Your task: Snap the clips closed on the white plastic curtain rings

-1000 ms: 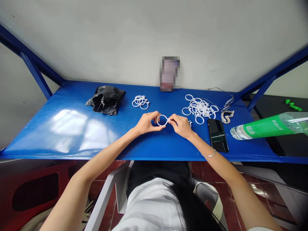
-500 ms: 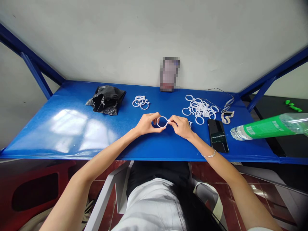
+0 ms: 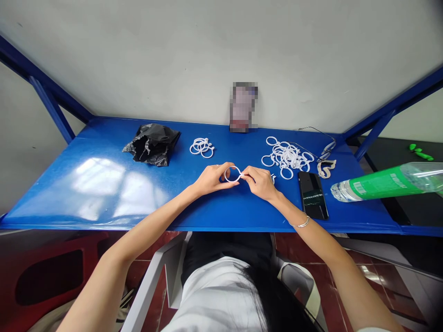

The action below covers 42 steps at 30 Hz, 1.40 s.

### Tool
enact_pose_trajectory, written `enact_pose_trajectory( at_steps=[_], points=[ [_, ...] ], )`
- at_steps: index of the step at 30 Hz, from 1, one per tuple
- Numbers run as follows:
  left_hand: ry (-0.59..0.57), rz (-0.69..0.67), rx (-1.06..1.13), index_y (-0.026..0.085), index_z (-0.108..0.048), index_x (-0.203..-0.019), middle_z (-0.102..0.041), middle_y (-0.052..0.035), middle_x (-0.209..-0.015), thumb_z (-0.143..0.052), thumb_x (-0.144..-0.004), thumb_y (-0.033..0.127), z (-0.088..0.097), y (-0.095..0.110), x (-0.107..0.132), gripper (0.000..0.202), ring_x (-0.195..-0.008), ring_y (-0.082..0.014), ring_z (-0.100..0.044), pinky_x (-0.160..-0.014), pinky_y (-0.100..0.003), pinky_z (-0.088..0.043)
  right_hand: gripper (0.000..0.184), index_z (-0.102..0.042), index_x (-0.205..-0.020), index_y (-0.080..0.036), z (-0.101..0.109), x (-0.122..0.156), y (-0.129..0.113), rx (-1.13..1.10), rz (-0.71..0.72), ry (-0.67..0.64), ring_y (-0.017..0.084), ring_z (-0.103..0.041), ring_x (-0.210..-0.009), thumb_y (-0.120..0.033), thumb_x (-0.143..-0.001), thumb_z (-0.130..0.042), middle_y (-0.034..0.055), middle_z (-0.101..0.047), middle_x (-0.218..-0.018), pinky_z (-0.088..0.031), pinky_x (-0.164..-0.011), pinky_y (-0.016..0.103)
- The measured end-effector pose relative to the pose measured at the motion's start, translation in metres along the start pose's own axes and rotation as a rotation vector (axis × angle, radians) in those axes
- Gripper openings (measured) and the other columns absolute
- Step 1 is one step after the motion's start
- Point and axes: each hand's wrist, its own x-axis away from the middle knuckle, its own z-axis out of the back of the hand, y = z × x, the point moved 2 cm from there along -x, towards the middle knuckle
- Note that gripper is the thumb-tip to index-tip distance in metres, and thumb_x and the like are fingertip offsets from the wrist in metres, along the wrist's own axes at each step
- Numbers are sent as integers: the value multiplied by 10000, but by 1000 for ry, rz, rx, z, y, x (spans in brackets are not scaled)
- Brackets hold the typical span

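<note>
A white curtain ring (image 3: 233, 181) is held upright above the blue table between my two hands. My left hand (image 3: 212, 179) curves round the ring's left side, thumb along the bottom and fingers at the top. On the ring's right side, where a small end piece sits, my right hand (image 3: 260, 181) pinches with thumb and fingers; the end piece is mostly hidden. A pile of similar white rings (image 3: 290, 156) lies beyond my right hand, and another is partly covered behind that hand. A smaller group of white rings (image 3: 202, 147) rests beyond my left hand.
A crumpled black plastic bag (image 3: 155, 143) lies at the back left. To the right are a dark phone (image 3: 313, 196), eyeglasses (image 3: 327, 150), a cream-coloured object (image 3: 326, 169) and a green-labelled bottle (image 3: 384, 182). A blurred-out upright object (image 3: 243, 108) leans against the wall.
Both hands keep hold of the same ring with almost no movement. The whole view has shifted very slightly; nothing has been picked up or let go.
</note>
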Motion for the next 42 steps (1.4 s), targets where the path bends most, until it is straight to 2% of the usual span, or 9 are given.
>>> enact_pose_trajectory(
  at_steps=[16,24,29,34,37,39,42],
  points=[
    [137,-76,-100,169,-604,-959,-593,40,-570,-539,-851,611,-3,-2,3,460,-455,-76,-516,-507,-190,-400,222,-550,-778,-200,-1,2,-1,-48,-7,11,133,-579,-565,-263,-974,-467,7,-640,-663,-409,-559,251],
    [122,-52,-116,173,-605,-986,-601,38,-587,-532,-850,631,-2,-2,3,484,-471,-83,-536,-519,-196,-396,231,-575,-801,-197,-1,1,-1,-60,-22,25,135,-595,-579,-278,-981,-456,11,-657,-683,-412,-567,250],
    [62,19,-191,165,-587,-1073,-659,-20,-777,-522,-867,614,-2,-3,0,498,-642,-143,-619,-593,-239,-431,207,-600,-854,-207,1,-1,0,-43,-148,-63,142,-621,-636,-320,-975,-475,13,-687,-757,-433,-613,255],
    [81,86,-290,164,-591,-1081,-642,-100,-1028,-541,-883,544,-3,-8,-4,431,-933,-229,-621,-784,-319,-473,152,-607,-973,-204,1,-4,7,73,-223,-147,182,-638,-764,-259,-959,-466,46,-698,-890,-453,-671,287],
    [142,152,-329,168,-591,-1084,-618,-126,-1112,-573,-877,502,2,-17,-5,394,-1062,-277,-580,-882,-379,-448,159,-615,-974,-190,7,-5,17,231,-276,-110,231,-631,-841,-201,-930,-463,79,-702,-922,-456,-729,335],
    [221,234,-365,180,-591,-1090,-599,-137,-1165,-600,-867,475,9,-25,-6,370,-1128,-305,-545,-937,-425,-411,166,-620,-952,-180,14,-6,27,341,-348,-77,257,-622,-862,-178,-914,-458,92,-703,-922,-445,-736,361],
    [346,386,-423,202,-590,-1089,-571,-139,-1205,-630,-849,451,22,-41,-4,347,-1142,-326,-514,-956,-478,-375,157,-622,-917,-174,27,-4,41,460,-447,-30,283,-613,-889,-185,-904,-466,109,-698,-920,-435,-748,390]
  ],
)
